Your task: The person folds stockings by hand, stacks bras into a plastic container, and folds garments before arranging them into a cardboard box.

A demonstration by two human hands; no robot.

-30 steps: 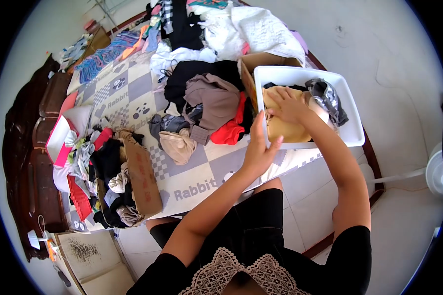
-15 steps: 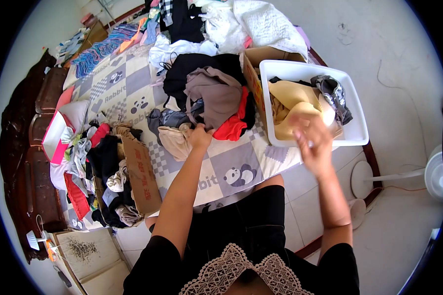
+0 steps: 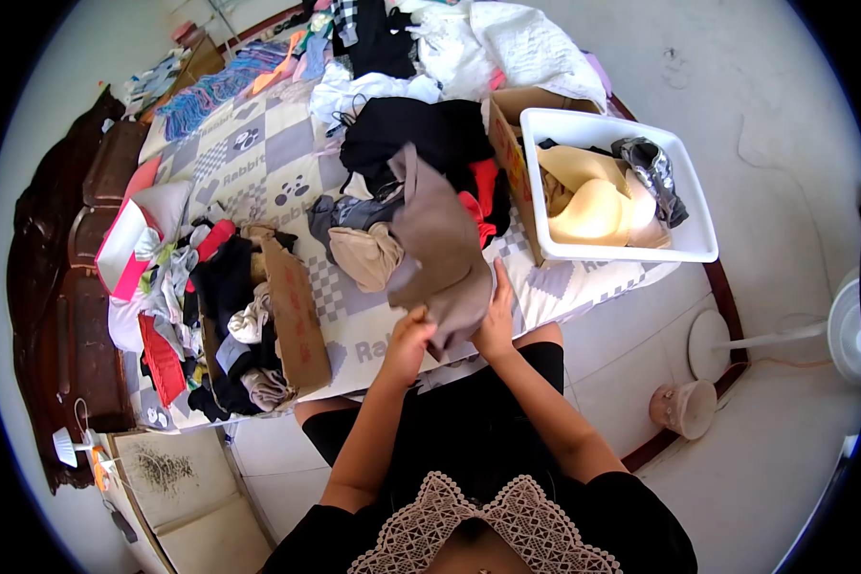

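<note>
A taupe piece of clothing [image 3: 442, 251] hangs in loose folds in front of me, over the near edge of the bed. My left hand [image 3: 409, 342] is closed on its lower left edge. At its right side my right hand [image 3: 494, 320] grips the cloth, with the fingers pointing up along the edge. Behind and beside it on the bed lie a beige bundled garment [image 3: 365, 256], a dark grey garment [image 3: 333, 222], a black pile of clothes [image 3: 411, 134] and red cloth [image 3: 483, 196].
A white plastic bin [image 3: 703, 215] with beige bra-like pieces [image 3: 593, 206] and a shiny grey item stands at the right against a cardboard box [image 3: 503, 143]. Another cardboard box [image 3: 298, 320], full of clothes, is at the left. A white fan [image 3: 847, 325] and a pinkish bucket [image 3: 684, 409] stand on the right.
The taupe garment has come off the pile towards me. My right hand has moved from over the white bin to the garment; my left hand has come nearer with it.
</note>
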